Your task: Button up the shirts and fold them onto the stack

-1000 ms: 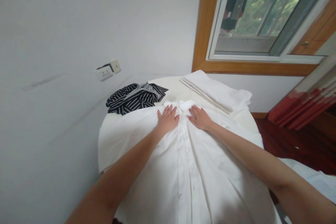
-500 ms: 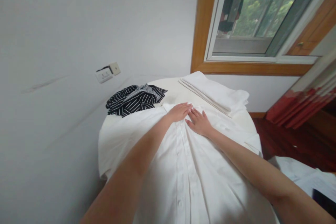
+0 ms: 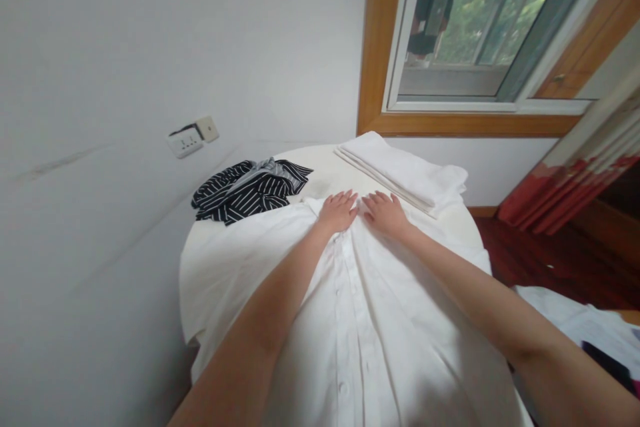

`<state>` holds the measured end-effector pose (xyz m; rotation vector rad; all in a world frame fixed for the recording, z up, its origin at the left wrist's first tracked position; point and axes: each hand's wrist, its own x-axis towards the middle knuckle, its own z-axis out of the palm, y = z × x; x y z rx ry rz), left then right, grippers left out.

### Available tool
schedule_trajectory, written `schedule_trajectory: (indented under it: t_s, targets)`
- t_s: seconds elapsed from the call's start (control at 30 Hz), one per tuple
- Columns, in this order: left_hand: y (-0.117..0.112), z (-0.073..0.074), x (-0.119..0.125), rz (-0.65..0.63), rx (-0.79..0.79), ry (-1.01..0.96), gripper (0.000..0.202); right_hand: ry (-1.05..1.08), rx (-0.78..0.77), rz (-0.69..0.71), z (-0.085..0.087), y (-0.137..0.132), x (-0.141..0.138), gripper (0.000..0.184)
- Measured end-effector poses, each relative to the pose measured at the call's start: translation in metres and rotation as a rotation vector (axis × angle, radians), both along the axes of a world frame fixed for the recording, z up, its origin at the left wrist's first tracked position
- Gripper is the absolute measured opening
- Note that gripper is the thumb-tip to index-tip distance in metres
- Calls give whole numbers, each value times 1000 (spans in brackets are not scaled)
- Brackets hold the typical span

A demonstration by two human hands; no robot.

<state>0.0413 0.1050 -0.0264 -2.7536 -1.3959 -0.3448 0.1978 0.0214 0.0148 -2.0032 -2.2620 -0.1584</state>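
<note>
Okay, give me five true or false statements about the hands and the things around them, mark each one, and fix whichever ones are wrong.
1. The left hand and the right hand both rest on the white shirt. True.

2. The black striped cloth and the folded white cloth lie on the table. True.

3. The right hand is holding the folded white cloth. False: it is on the white shirt.

4. The black striped cloth lies to the right of the folded white cloth. False: it lies to the left.

5. A curtain with red on it hangs at the right side of the picture. True.
</note>
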Motion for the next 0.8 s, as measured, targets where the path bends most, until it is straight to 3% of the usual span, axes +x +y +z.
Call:
schedule_trajectory:
  t_s: [0.07,0.2,0.33,0.57,0.8]
  targets:
    - [-1,1,-1,7,4,-12,54,-4,46,96,-12,11,17,50]
    - [-3,2,0,14,-6,-17,54,47,26,153,-41,17,51,58]
    - [-2,2,3,29,-3,-16,54,68,59,135,-49,14,68,62]
    - [1,-1,-5,-50,37,-19,51,126,-57,148,-33,32,85,46]
    - [3,-2,-8,-54,39,-47,50,-90,-113,-106,5,22,86,40]
